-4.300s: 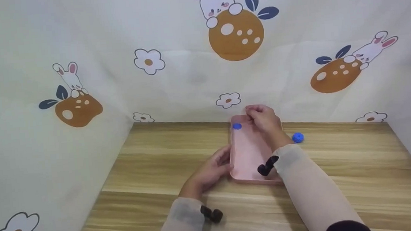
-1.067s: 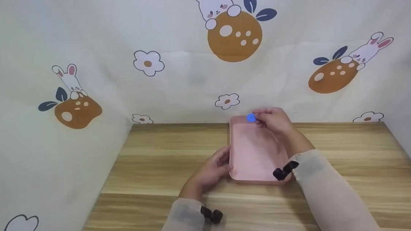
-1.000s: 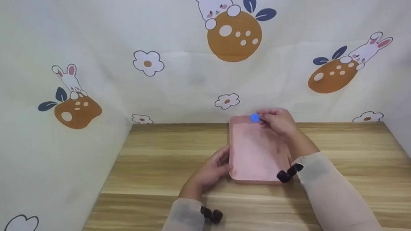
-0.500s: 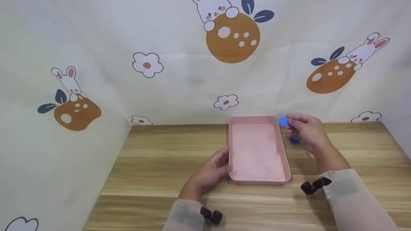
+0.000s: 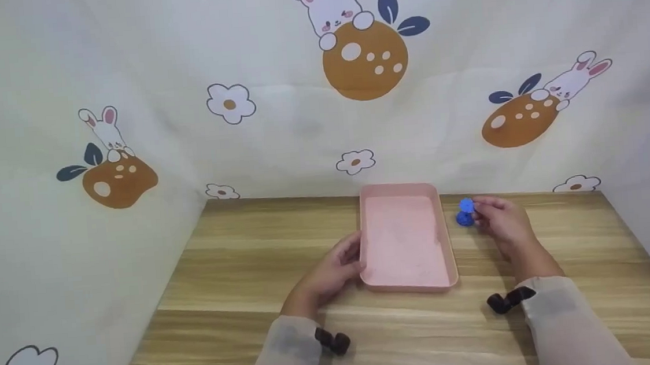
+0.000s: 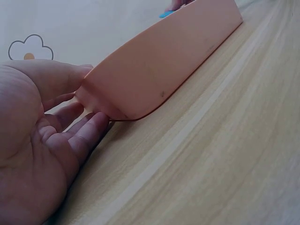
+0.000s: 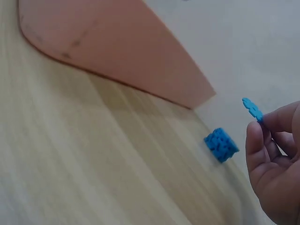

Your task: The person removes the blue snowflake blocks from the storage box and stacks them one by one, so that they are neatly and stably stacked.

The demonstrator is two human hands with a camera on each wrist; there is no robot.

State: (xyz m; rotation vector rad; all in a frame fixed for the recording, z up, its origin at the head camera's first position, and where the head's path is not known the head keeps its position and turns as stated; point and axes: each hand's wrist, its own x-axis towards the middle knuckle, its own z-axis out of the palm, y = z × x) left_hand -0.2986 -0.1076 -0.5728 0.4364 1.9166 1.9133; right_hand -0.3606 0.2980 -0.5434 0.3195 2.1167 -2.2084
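Note:
My right hand [image 5: 505, 223] pinches a thin blue snowflake disc [image 5: 466, 205] by its edge, between thumb and fingertips. Right below it a short stack of blue snowflake discs [image 5: 465, 219] stands on the table, right of the tray. In the right wrist view the held disc [image 7: 253, 110] is tilted and apart from the stack [image 7: 221, 145]. My left hand [image 5: 334, 269] holds the left side of the pink tray [image 5: 449, 248] near its front corner. The left wrist view has the thumb at the tray's rim and other fingers against its outer wall [image 6: 154, 65].
The wood-grain table [image 5: 238, 259] ends at a pale cloth backdrop [image 5: 287, 139] with rabbit, orange and flower prints. Cloth also rises at both sides. The tray stands near the back edge, its raised wall between the two hands.
A blue disc lay in the tray's far left corner 4.3 seconds ago. My right hand has since picked it up and carried it right, over the stack. The left hand stays at the tray.

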